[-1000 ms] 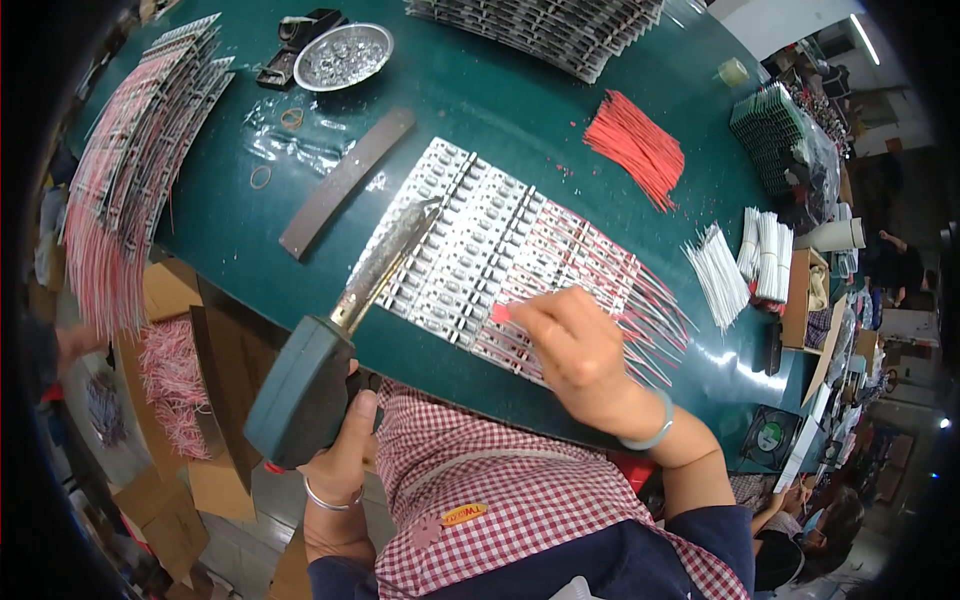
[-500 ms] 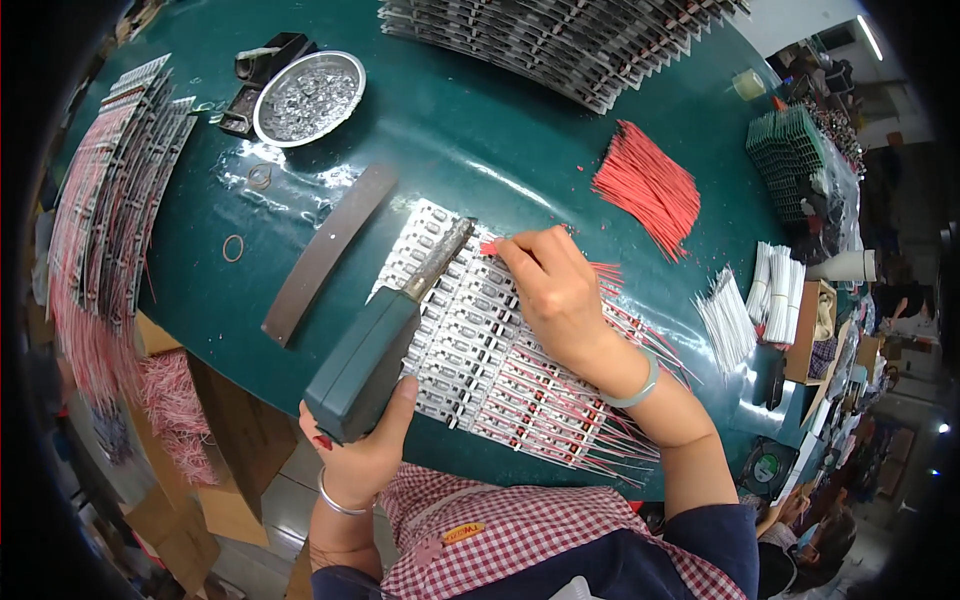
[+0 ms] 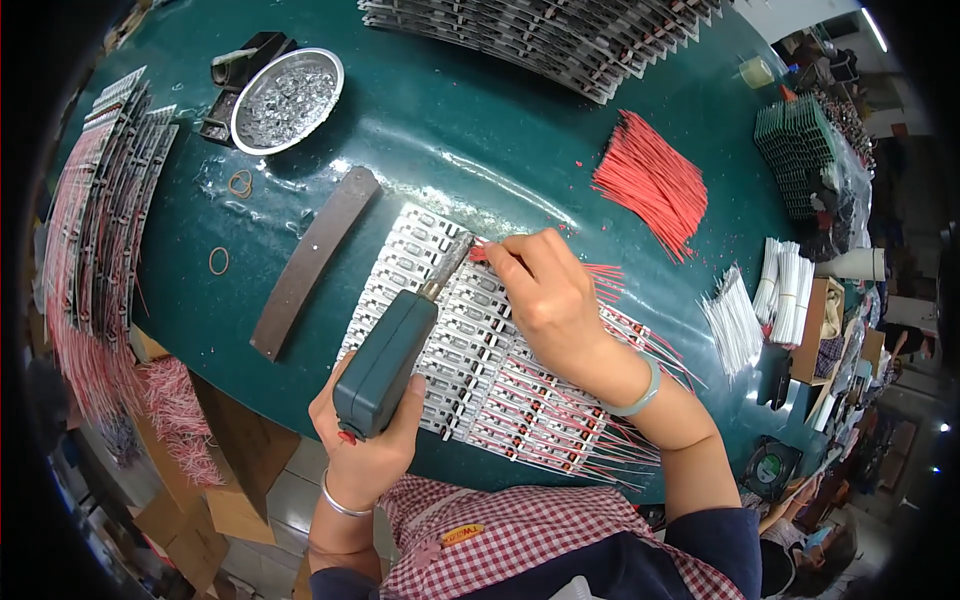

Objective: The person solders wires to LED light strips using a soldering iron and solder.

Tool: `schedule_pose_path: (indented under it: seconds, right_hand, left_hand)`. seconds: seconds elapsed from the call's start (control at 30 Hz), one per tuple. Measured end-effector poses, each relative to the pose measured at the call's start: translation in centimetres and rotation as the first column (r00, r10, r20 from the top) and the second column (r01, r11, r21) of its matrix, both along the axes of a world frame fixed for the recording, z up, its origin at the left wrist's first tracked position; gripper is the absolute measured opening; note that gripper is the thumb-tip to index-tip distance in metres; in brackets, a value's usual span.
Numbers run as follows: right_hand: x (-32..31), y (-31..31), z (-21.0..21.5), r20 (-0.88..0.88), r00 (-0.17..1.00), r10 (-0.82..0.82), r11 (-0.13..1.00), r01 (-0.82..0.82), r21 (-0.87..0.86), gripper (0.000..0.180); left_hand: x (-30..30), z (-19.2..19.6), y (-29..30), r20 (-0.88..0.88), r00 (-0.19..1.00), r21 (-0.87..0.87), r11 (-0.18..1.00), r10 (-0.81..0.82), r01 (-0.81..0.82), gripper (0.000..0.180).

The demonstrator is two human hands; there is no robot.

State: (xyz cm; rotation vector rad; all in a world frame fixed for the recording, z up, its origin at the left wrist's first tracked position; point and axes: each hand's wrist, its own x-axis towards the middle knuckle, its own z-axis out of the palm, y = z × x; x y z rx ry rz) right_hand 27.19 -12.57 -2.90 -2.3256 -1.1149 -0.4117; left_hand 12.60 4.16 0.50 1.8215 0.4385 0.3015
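My left hand [image 3: 372, 440] is wrapped round the boxy dark-green handle of a soldering iron [image 3: 385, 360]. Its stained metal tip points up and to the right, beside my right fingertips at the top edge of a white circuit board panel [image 3: 425, 240]. My right hand [image 3: 548, 300] is closed, thumb and fingers pinching short red wires [image 3: 478, 254] just right of the tip. Whether the tip touches a wire cannot be made out. Rows of pads cover the panel, and red and white wires [image 3: 560, 405] trail from its right part.
A curved brown bar [image 3: 315, 255] lies left of the panel. Beyond it stands a metal bowl [image 3: 338, 90] of silvery scraps. Red wires [image 3: 650, 180] and white wires [image 3: 732, 320] lie in piles to the right. Stacked boards [image 3: 545, 45] rise at the back, others [image 3: 105, 220] at far left.
My left hand has moved right with the soldering iron, bringing its tip closer to the red wires. My right hand stays nearly in place, still pinching. The view has shifted slightly.
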Motion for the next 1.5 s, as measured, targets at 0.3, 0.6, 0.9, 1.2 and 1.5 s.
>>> schedule_pose_path:
  seconds: [0.3,0.6,0.9,1.2,1.5]
  right_hand:
    - [-0.2,0.2,0.2,-0.001,1.000,0.007,1.000,-0.007,0.000,0.036]
    - [-0.3,0.2,0.0,0.013,1.000,-0.010,1.000,0.010,-0.021,0.034]
    - [-0.8,0.0,0.2,0.049,0.999,0.022,0.999,-0.023,0.026,0.036]
    - [-1.1,0.2,0.2,0.022,0.999,0.034,0.999,-0.034,-0.002,0.037]
    - [-1.0,0.4,0.4,-0.001,0.999,0.046,0.999,-0.046,-0.021,0.036]
  left_hand:
    - [-0.1,0.3,0.0,0.035,0.999,0.090,0.996,-0.028,0.025,0.019]
    - [-1.7,0.5,0.2,-0.037,0.996,0.078,0.994,0.082,-0.079,0.021]
    - [-1.8,0.4,0.3,0.058,0.995,0.104,0.991,0.075,-0.081,0.024]
    - [-1.5,0.1,0.3,0.080,0.997,0.119,0.993,0.008,-0.018,0.023]
    - [-1.3,0.3,0.4,0.032,0.999,0.143,0.989,-0.039,0.034,0.020]
